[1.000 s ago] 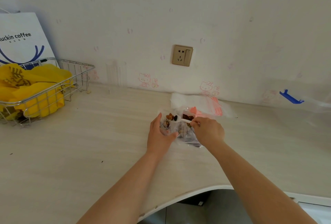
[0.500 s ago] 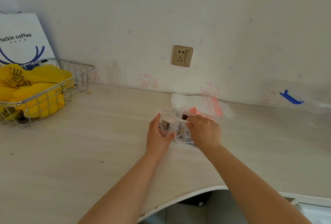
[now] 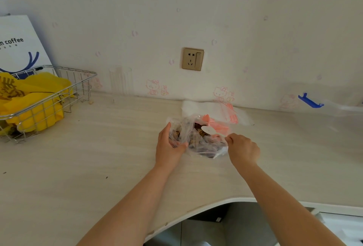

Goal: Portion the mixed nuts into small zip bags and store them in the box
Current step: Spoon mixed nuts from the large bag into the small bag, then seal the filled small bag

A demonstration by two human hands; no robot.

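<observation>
Head view, just right of frame centre: half a second ago the white plastic spoon (image 3: 210,130) hung over the small zip bag with its bowl at that bag's mouth; now the bowl sits over the large bag of mixed nuts (image 3: 204,141), and the right hand (image 3: 242,150) has shifted rightward with it. The left hand (image 3: 168,147) keeps its place, fingers curled round the small zip bag (image 3: 179,130) and holding its mouth upward on the surface (image 3: 98,167).

The spoon's long axis runs from lower right to upper left, handle pinched in the right hand's fingertips, bowl pointing toward the upper left. Whether the bowl carries any nuts I cannot tell. The large bag lies slumped between the two hands, its open mouth toward the wall.

Clear plastic blurs the contents of both bags; only dark brown pieces show. A pink object (image 3: 215,125) behind the large bag is partly covered and unclear. A stack of empty zip bags (image 3: 212,109) with red-striped seals lies against the wall. At far right, a clear storage box (image 3: 341,106) with a blue latch is faint and cut by the frame edge. At left, a wire basket (image 3: 59,88) of yellow bags and a coffee paper bag (image 3: 17,43) are also cut off.
</observation>
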